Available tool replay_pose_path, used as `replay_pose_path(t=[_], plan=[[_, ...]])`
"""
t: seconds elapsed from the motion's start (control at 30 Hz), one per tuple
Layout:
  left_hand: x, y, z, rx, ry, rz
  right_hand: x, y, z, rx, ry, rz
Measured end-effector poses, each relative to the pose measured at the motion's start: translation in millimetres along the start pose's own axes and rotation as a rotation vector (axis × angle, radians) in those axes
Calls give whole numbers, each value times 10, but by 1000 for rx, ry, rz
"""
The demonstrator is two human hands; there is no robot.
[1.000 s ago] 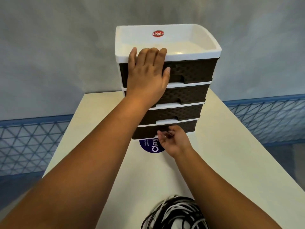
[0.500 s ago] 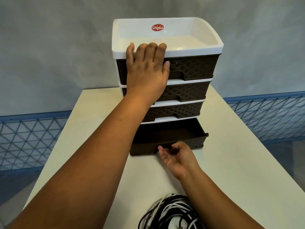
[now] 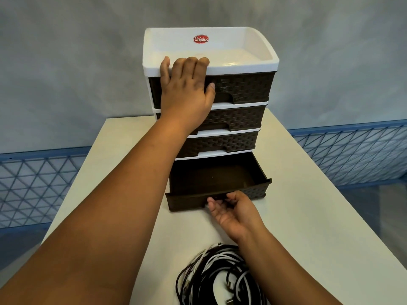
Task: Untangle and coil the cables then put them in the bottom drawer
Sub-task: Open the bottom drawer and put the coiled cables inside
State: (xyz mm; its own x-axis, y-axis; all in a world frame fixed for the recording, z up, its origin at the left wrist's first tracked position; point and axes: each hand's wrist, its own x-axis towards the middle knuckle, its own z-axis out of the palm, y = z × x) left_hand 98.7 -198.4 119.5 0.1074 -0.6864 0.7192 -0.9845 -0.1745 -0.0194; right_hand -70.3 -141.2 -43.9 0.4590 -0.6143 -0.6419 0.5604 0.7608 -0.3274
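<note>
A white and dark brown drawer unit (image 3: 242, 64) stands at the far end of the pale table (image 3: 308, 216). Its bottom drawer (image 3: 220, 179) is pulled out and nothing lies inside. My left hand (image 3: 187, 91) rests flat on the unit's top front edge and upper drawer. My right hand (image 3: 233, 210) is palm up, with its fingers curled under the handle at the front of the bottom drawer. A bundle of black and white cables (image 3: 218, 276) lies on the table near me, partly behind my right forearm.
Three upper drawers of the unit are shut. A grey wall rises behind the table. Blue mesh railings (image 3: 352, 150) run along both sides, below table level.
My right hand has pulled the bottom drawer out from shut to wide out. My left hand has stayed pressed on the unit's top.
</note>
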Motion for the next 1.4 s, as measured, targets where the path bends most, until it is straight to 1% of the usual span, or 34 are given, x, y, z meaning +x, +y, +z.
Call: replay_pose_path(t=[0.1,0.2,0.23,0.3,0.4,0.43,0.5,0.63,0.73,0.83,0.87,0.93,1.03,1.13,1.2,1.27,1.4], plan=[[1,16,-70,11,-73,2,-101,-28,-6,1,-7,12],[-59,50,-126,96,-149,-3,-288,-62,-53,-21,-11,2],[-122,77,-161,123,-142,-2,-362,-79,-92,-46,-23,-2],[-334,175,-255,111,-76,17,-533,-122,-179,-121,-63,-7],[-888,426,-401,-21,-15,21,-817,-217,-379,-246,-106,-22],[-1102,497,-433,-67,-22,-20,-888,-247,-454,-294,-103,-44],[-1569,655,-483,-156,-63,-155,-1033,-309,-659,-391,-87,-106],[-2421,842,-557,-253,-237,-459,-1234,-391,-1083,-708,42,-273],[-2828,902,-616,-315,-383,-683,-1298,-375,-1347,-954,125,-374],[-3055,889,-623,-363,-553,-905,-1303,-274,-1523,-1128,133,-356],[-3104,895,-633,-380,-612,-945,-1309,-228,-1554,-1183,138,-338],[-3164,924,-640,-401,-705,-953,-1328,-144,-1563,-1304,149,-333],[-3164,975,-687,-479,-785,-944,-1343,-30,-1504,-1457,119,-345],[-3086,985,-784,-582,-846,-1033,-1317,118,-1417,-1587,67,-351],[-3067,992,-819,-599,-890,-1047,-1303,235,-1382,-1637,48,-370],[-3082,1010,-819,-607,-884,-1045,-1228,313,-1396,-1658,57,-410],[-3163,1102,-826,-721,-744,-1063,-1197,347,-1451,-1584,79,-456]])
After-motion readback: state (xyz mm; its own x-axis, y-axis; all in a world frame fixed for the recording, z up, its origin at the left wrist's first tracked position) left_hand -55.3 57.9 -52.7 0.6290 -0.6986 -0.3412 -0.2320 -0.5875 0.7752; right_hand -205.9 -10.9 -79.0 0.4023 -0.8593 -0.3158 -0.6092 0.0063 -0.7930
